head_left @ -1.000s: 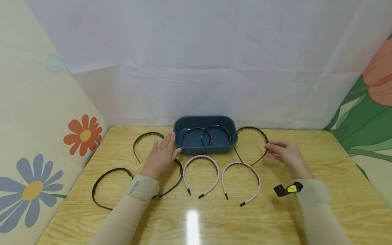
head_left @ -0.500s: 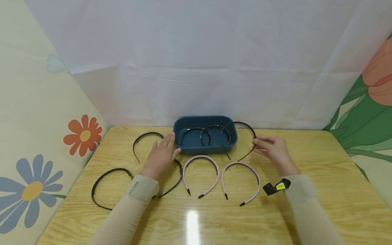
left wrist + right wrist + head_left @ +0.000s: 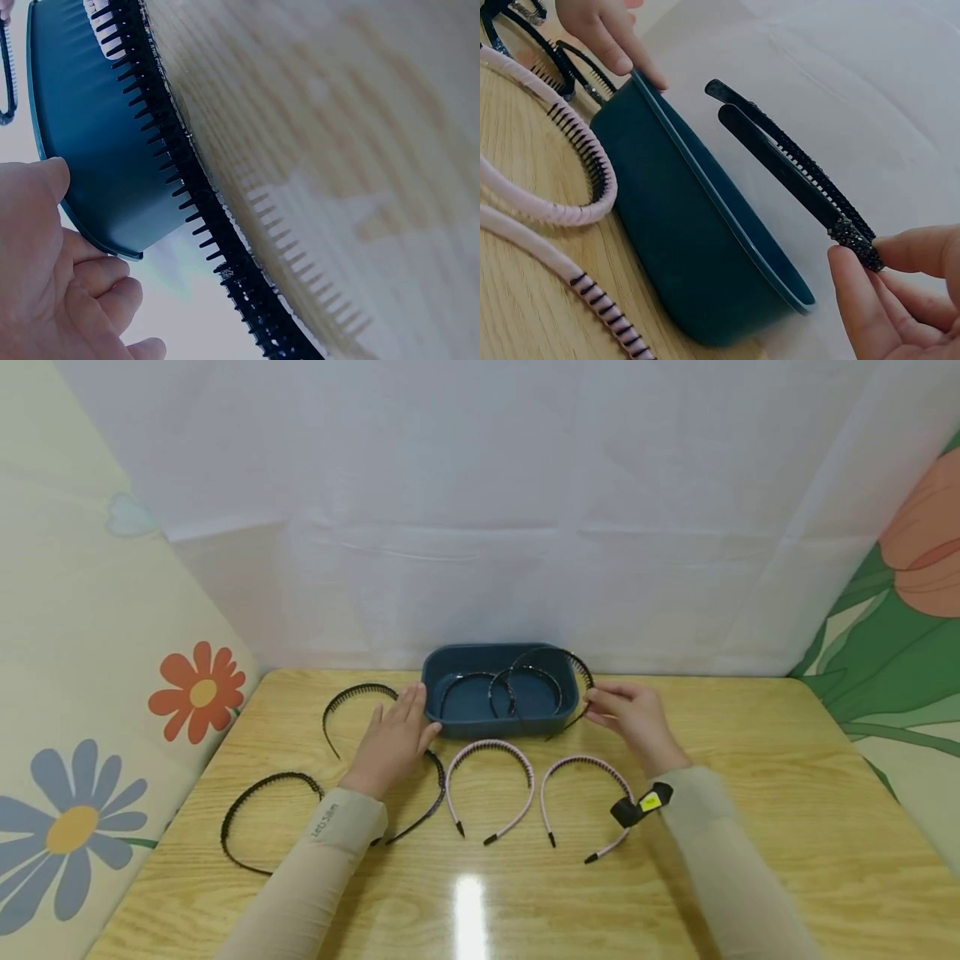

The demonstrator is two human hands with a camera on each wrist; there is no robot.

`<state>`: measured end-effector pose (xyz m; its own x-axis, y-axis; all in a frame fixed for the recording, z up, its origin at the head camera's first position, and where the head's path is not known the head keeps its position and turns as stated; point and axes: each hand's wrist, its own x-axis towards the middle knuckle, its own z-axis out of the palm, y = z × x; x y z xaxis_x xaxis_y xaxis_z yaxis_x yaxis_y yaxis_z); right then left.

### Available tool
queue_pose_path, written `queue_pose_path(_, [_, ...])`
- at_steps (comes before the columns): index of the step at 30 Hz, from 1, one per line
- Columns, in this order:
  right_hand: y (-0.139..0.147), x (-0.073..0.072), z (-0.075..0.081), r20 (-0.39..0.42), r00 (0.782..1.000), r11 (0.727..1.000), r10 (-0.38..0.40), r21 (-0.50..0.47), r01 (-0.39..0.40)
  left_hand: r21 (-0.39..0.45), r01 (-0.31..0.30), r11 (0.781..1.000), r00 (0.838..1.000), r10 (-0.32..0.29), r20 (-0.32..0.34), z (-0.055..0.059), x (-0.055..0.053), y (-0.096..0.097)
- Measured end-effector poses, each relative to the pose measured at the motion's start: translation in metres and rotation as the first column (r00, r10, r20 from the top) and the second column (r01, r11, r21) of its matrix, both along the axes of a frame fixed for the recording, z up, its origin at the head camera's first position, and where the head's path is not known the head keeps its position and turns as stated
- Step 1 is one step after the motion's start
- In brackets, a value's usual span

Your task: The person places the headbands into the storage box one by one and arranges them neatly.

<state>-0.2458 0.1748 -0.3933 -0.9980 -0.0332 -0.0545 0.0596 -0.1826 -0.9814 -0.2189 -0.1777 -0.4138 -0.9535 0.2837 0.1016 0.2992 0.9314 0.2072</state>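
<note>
Clearly, the left hand [image 3: 390, 743] lies against the left end of the blue box [image 3: 495, 727], its fingers straight and close together, the thumb spread away from them; to its right, past the box, the fingers of the right hand [image 3: 628, 718] and its thumb pinch a black headband [image 3: 784, 165] by one side, nearly meeting. That headband is over the box's right end, apart from the rim; it is thin and curved, with teeth along its inner edge. The right wrist view alone shows the glittering dark patch at the grip and the smooth rounded ends. Only the head view shows two dark headbands [image 3: 546, 673] inside the box, while the left wrist view shows a toothed black band close up, its teeth shadowed on the bench [image 3: 825, 793].
</note>
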Motion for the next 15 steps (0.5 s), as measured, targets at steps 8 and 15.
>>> queue_pose_path(8, [-0.024, -0.009, -0.005, 0.009, 1.0, 0.998, 0.002, -0.063, -0.002, 0.002, -0.001, 1.0, 1.0, 0.001, -0.004, -0.001, -0.001, -0.001])
queue_pose_path(15, [-0.041, -0.012, -0.003, 0.007, 1.0, 0.998, -0.016, -0.055, 0.017, -0.003, -0.003, 1.0, 1.0, 0.003, -0.007, -0.002, -0.002, -0.001])
